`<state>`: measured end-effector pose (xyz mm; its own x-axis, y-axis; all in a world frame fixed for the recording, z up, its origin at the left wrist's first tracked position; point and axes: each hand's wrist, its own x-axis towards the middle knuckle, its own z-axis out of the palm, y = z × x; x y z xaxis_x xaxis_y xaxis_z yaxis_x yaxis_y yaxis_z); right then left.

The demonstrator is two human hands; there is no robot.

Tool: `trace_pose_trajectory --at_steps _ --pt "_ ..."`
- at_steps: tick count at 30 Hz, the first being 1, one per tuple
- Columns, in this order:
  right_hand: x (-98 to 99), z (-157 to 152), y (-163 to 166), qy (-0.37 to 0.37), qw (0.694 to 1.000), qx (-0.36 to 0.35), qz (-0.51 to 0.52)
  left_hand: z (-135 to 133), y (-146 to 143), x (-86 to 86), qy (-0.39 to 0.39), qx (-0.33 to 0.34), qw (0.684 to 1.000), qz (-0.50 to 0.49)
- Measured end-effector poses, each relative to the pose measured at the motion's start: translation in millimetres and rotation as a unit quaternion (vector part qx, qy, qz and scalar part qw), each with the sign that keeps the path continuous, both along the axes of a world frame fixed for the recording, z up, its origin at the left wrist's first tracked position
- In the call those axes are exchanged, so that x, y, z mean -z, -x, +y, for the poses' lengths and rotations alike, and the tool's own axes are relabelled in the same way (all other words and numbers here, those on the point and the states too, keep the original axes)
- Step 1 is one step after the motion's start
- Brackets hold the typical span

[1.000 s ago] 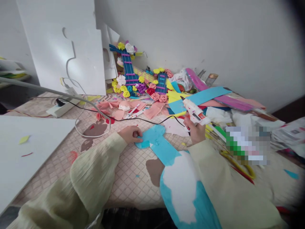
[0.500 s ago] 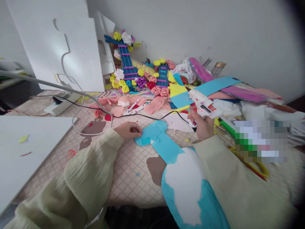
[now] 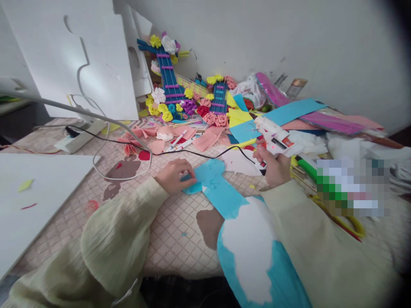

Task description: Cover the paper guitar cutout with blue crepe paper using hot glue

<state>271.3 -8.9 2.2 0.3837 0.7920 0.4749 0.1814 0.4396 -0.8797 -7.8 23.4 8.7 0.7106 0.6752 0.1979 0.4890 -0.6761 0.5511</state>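
My left hand (image 3: 175, 174) has its fingers curled and pressed on the near-left edge of a long blue paper shape (image 3: 221, 194) that runs from the table middle toward me, partly covered in white. My right hand (image 3: 274, 167) grips a white glue gun (image 3: 276, 139), its nozzle pointing up and away to the left, held above the table just right of the blue shape's far end. A black cord (image 3: 199, 153) trails from the glue gun across the table to the left.
Paper flowers and blue ladder-like crafts (image 3: 188, 96) are heaped against the wall. Pink paper scraps and markers (image 3: 180, 141) lie beyond my hands. A white power strip (image 3: 78, 136) sits far left, white foam boards (image 3: 80, 60) lean behind it, and a white board (image 3: 32, 192) lies at near left.
My left hand slid slightly along the blue shape's edge and its fingers curled tighter. My right hand with the glue gun stayed raised; the view shifted a little.
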Motion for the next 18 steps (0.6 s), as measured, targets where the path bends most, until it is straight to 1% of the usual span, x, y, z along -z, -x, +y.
trace_pose_trajectory --at_steps 2,3,6,8,12,18 --pt "0.0 -0.3 -0.1 0.003 1.000 0.005 -0.002 -8.8 -7.2 -0.9 -0.022 0.034 0.999 0.001" --pt "-0.1 -0.3 -0.1 0.004 1.000 0.006 -0.004 -12.3 -10.2 -0.5 -0.025 0.040 0.999 0.013" --pt "-1.0 -0.4 0.7 -0.002 1.000 0.004 -0.007 -18.4 -15.7 2.9 -0.040 0.011 0.998 0.048" --pt "-2.2 -0.7 1.8 -0.008 1.000 0.000 -0.009 -19.3 -16.7 5.3 -0.040 -0.002 0.998 0.055" --pt "-3.8 -1.6 3.2 -0.012 1.000 -0.008 -0.017 -18.6 -16.0 6.0 -0.040 -0.009 0.998 0.057" --pt "-2.1 -1.6 2.2 -0.009 1.000 0.008 -0.021 -17.8 -15.4 5.3 -0.040 -0.009 0.998 0.053"
